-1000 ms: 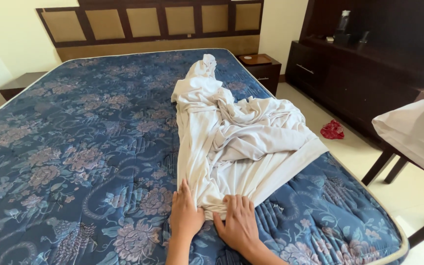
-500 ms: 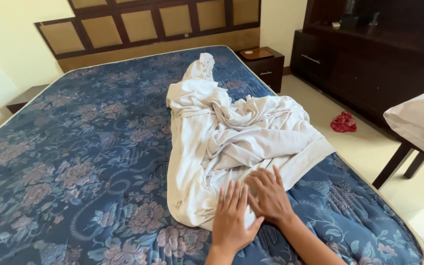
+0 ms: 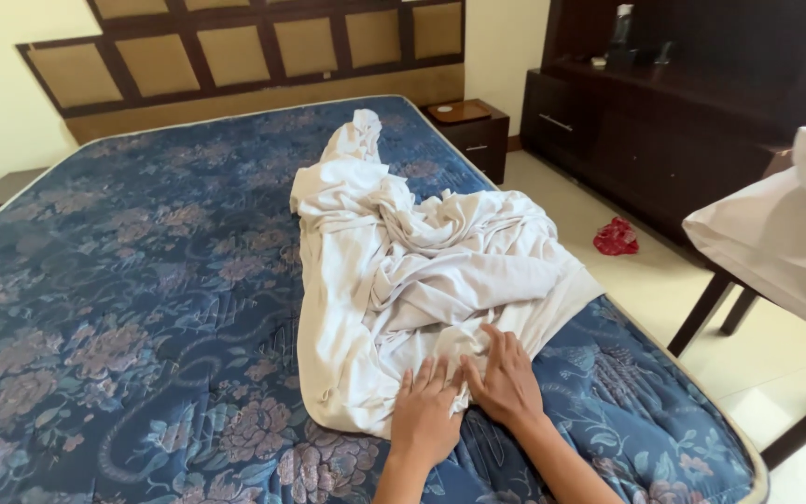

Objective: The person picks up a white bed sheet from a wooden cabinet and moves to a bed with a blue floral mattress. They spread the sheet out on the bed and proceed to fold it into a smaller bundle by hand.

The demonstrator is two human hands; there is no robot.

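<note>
Left hand [image 3: 426, 415], grip released, lay flat with fingers spread on the near hem of a crumpled white sheet [image 3: 412, 271]; right hand [image 3: 506, 378], likewise released and grasping nothing, pressed flat on the same hem just beside it, the two hands touching. The sheet lay heaped along the right half of a bare blue floral mattress [image 3: 123, 280], reaching toward the panelled headboard [image 3: 235, 51]. Beyond: dark nightstand [image 3: 468, 131], dark cabinet [image 3: 664, 140], red cloth [image 3: 616, 236] on the floor, white bedding [image 3: 785, 243] at right.

We see both hands shifted: left hand [image 3: 424, 417] now flat on the white sheet [image 3: 403, 271] near edge, right hand [image 3: 506, 378] fingers now spread just beside it. Sheet fabric now bunches between their fingertips.
</note>
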